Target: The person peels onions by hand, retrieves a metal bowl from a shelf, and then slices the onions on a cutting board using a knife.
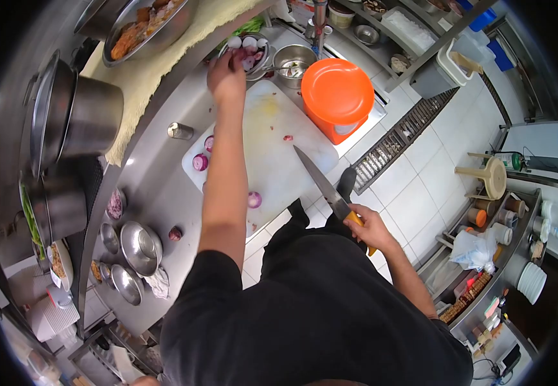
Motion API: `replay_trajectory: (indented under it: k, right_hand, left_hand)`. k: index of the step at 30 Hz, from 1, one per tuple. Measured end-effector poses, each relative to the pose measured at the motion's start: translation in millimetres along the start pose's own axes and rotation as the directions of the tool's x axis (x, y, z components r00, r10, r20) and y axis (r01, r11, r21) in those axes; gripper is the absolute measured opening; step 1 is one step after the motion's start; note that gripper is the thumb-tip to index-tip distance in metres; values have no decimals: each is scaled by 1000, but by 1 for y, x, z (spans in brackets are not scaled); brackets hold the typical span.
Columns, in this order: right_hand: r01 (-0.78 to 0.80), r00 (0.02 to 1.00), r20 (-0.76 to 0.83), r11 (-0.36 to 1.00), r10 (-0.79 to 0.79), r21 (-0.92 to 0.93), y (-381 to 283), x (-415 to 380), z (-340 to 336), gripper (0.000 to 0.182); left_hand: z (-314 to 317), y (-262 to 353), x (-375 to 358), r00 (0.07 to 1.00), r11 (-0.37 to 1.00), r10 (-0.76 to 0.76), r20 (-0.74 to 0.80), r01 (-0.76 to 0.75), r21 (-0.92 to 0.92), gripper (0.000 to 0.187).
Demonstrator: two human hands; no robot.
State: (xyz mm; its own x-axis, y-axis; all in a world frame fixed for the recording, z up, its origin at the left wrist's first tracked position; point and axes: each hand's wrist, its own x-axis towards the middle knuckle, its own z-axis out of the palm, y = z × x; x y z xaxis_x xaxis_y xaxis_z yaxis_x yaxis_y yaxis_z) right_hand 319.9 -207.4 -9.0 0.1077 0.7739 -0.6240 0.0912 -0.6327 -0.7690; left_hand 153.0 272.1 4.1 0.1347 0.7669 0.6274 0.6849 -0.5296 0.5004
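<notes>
In the head view, the left hand (226, 80) is over the far-left rim of a metal bowl (266, 60) of purple onion pieces (249, 62), on the worktop (158, 183) beyond the cutting board (292, 168). Its fingertips are dark and partly hidden there, so I cannot tell whether that grip is grasping a piece or is free. The right hand (369, 228) has its grip wrapped round the yellow handle of a knife (322, 182), held out to the right of the board's near part, blade pointing far and left.

Cut onion lies on the board too: two pieces (200, 162) at its left edge, left of the forearm, and another piece (254, 199) on the near part, just right of the forearm. A small reddish scrap (288, 137) sits farther off. An orange container (337, 93) stands at the far right, with a second metal bowl (299, 51) between it and the onion bowl.

The step in hand looks to be moving onion between bowl and board, with cutting paused while the knife waits aside. From here, the next move calls for the left hand to clear the bowl's rim, and for the blade to stay away from the left forearm crossing the board.
</notes>
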Motion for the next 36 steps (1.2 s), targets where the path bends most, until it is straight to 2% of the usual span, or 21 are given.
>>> replay_trajectory:
  k: [2,5,6,9,11,13,16,22,25,28,31,36]
  right_hand:
    - [22,1000,10,1000,-22,5,1,1,1,50]
    - [12,1000,11,1000,-12,9,-6,1,0,50]
    - [-1,1000,8,1000,1,16,-8,1,0,49]
    - [-21,1000,-7,998,21,58,-4,2,-2,50]
    - [-41,999,8,994,41,104,3,5,-2,47]
    - [-45,999,17,990,44,131,5,10,-2,45]
    - [-46,999,10,991,45,125,-6,22,5,42]
    - [25,999,31,999,-27,48,-44,53,25,38]
    - [82,995,47,995,-84,49,-44,71,34,37]
    - [113,992,50,993,-114,16,-46,80,39,39]
    - [96,995,32,995,-95,-27,-51,80,41,40]
    - [107,992,67,994,-108,13,-58,78,38,39]
  left_hand:
    - [19,-10,25,980,992,-45,196,21,125,32]
    - [27,-12,32,949,983,-101,298,50,174,35]
    - [24,-8,25,982,983,1,190,-36,179,30]
    - [-16,20,-22,968,990,-77,238,46,133,30]
    - [-26,21,-76,880,978,-196,432,147,146,22]
    - [-35,22,-131,800,963,-249,547,263,55,19]
    - [-37,12,-180,794,944,-265,547,328,-20,23]
    - [-49,16,-182,763,931,-349,544,350,106,40]
    - [-52,7,-179,756,948,-265,599,319,16,38]
    - [-51,3,-180,737,949,-265,621,315,32,36]
    - [-48,1,-179,740,919,-327,587,395,14,30]
    - [-44,-8,-173,710,879,-372,597,476,-18,22]
